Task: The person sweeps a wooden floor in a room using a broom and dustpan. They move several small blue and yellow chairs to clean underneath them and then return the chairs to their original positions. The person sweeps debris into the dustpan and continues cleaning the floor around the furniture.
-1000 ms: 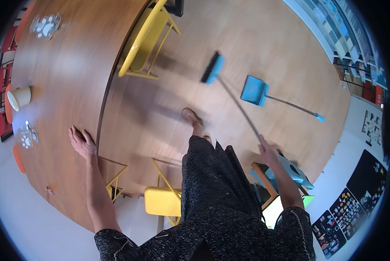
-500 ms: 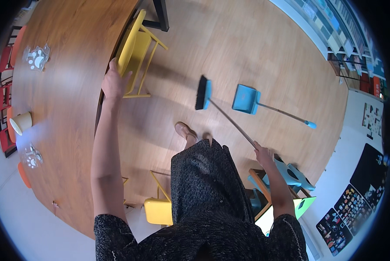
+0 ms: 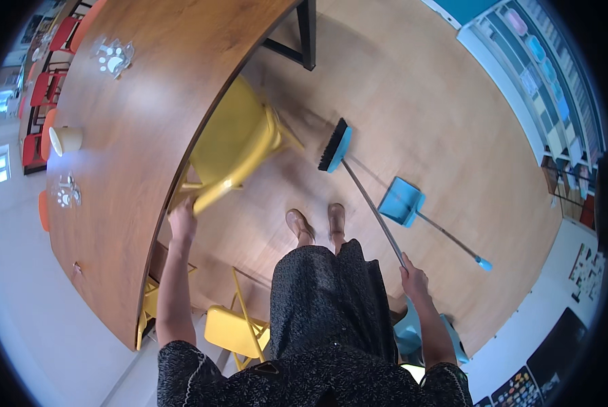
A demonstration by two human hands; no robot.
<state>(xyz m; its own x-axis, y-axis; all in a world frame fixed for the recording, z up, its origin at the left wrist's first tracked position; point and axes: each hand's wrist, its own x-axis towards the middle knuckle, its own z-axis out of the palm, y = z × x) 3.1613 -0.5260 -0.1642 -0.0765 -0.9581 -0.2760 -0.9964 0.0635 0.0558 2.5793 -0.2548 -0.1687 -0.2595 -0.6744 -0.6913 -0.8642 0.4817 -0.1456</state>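
A yellow chair [image 3: 226,139] stands at the right edge of the wooden table [image 3: 124,129], its seat partly under the tabletop. My left hand [image 3: 183,218] is closed on the near end of its curved backrest, close to the table edge. In my right hand [image 3: 414,279] is the upper part of the metal handle of a broom [image 3: 374,209]. The broom's blue head with black bristles rests on the floor ahead of my feet. Right of it lies a blue dustpan [image 3: 400,201] with a long handle pointing toward the lower right.
On the table are a cream paper cup [image 3: 66,140] and clear paw-print pieces [image 3: 114,59]. A black table leg [image 3: 307,34] stands beyond the chair. Another yellow chair [image 3: 235,332] is at my near left, blue chairs [image 3: 412,332] at my near right, and shelves [image 3: 538,74] at far right.
The yellow chair has turned, its backrest now swung out from the table edge toward me. My left hand has moved nearer along with it. The broom is still in my right hand.
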